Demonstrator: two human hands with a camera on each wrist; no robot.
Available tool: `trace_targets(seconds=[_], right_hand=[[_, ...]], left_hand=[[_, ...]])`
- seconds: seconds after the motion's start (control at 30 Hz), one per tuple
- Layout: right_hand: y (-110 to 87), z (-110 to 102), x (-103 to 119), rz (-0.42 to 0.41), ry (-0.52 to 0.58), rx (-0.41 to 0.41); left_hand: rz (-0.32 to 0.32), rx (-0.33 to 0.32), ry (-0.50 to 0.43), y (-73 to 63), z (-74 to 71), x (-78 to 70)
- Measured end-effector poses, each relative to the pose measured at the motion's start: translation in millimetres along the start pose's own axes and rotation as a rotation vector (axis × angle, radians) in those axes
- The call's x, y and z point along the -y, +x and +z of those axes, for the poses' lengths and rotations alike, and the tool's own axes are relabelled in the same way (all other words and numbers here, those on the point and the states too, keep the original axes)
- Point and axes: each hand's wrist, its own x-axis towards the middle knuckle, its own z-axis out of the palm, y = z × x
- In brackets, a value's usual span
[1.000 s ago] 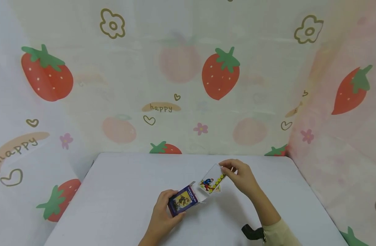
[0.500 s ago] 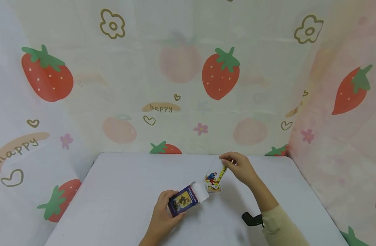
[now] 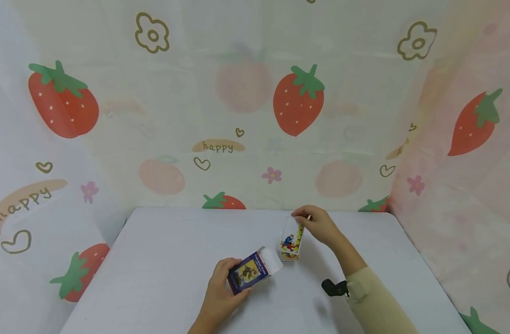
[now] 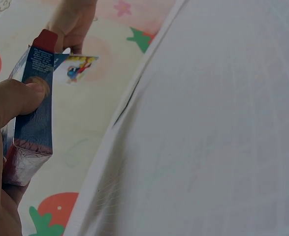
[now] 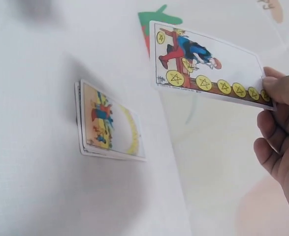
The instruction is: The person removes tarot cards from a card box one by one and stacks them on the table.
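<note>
My left hand [image 3: 221, 287] grips a dark blue card box [image 3: 248, 272], tilted with its white flap open toward the upper right. In the left wrist view the thumb presses the side of this box [image 4: 35, 113]. My right hand [image 3: 319, 225] pinches one end of a tarot card [image 3: 291, 237] between thumb and fingers. The right wrist view shows the card [image 5: 198, 64] face up, with a figure and a row of yellow star coins. Below it, a small stack of tarot cards [image 5: 112, 123] lies on the white surface, slightly uneven at its edges.
A white-covered table [image 3: 167, 260] spreads out under both hands. Behind it hangs a cloth backdrop [image 3: 188, 93] printed with strawberries. A black strap piece [image 3: 334, 287] sticks out by the right sleeve [image 3: 372, 297].
My right hand has drawn the card up and away from the box mouth, then slightly left, over the stack. The left hand and box stay in place.
</note>
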Motion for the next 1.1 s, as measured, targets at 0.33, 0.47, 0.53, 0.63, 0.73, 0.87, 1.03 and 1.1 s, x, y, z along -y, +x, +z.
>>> trace_targets(seconds=[0.33,0.47,0.53,0.63,0.73,0.87,1.03,1.1], right_hand=[[10.4,14,-22,0.068,-0.01,0.04],[12.6,20,-31,0.1,-0.029,0.046],[13.3,23,-34,0.112,-0.026,0.047],[14.2,28,-39,0.131,-0.025,0.058],[15.2,32,-42,0.156,-0.021,0.073],[15.8,36,-46,0.181,-0.008,0.082],[17.6,42,-52,0.204,-0.006,0.073],[18.6,44,-55,0.214,-0.007,0.071]], left_hand=[[0.018,0.003,-0.01,0.6,-1.1,-1.4],[0.019,0.005,-0.008,0.4,-0.5,0.0],[0.019,0.004,-0.005,0.0,-0.1,0.8],[0.023,0.001,-0.002,-0.4,0.3,1.5],[0.027,-0.001,-0.007,-0.4,0.0,1.8],[0.012,0.005,-0.001,-0.6,0.4,1.4],[-0.014,0.013,-0.004,-0.5,-0.2,-1.4],[-0.019,0.014,-0.005,-0.4,-0.4,-2.3]])
